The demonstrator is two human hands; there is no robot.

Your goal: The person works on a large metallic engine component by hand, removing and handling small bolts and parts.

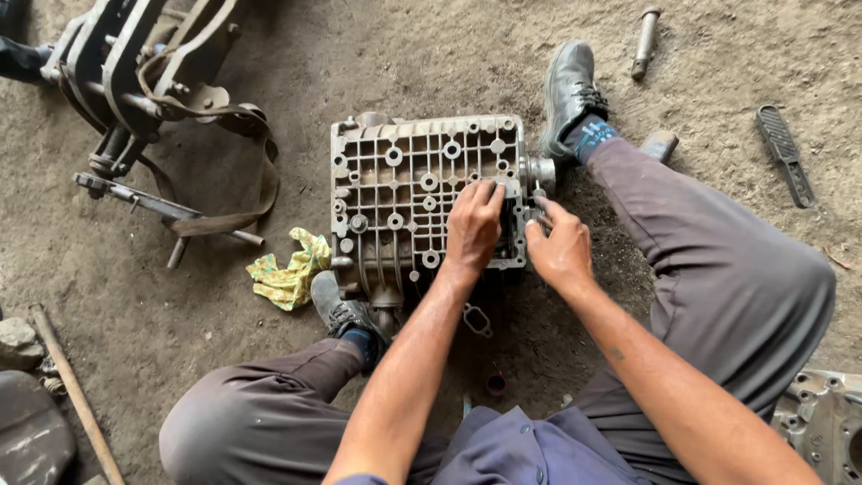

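Ribbed cast-aluminium housing [422,198] lies flat on the dirt floor [135,296], webbed side up, between the person's shoes. Left hand [473,229] rests on its right half, fingers [485,193] together and pressed flat on the ribs, steadying it. Right hand [561,251] at the housing's right edge, fingers pinching a small fitting [539,193] just below the round shaft boss [539,169]; what kind, can't tell. Looks like hand-working a side fitting; next move needs the casting held firm. Yellow rag [289,269] just left, loose gasket [476,321] near.
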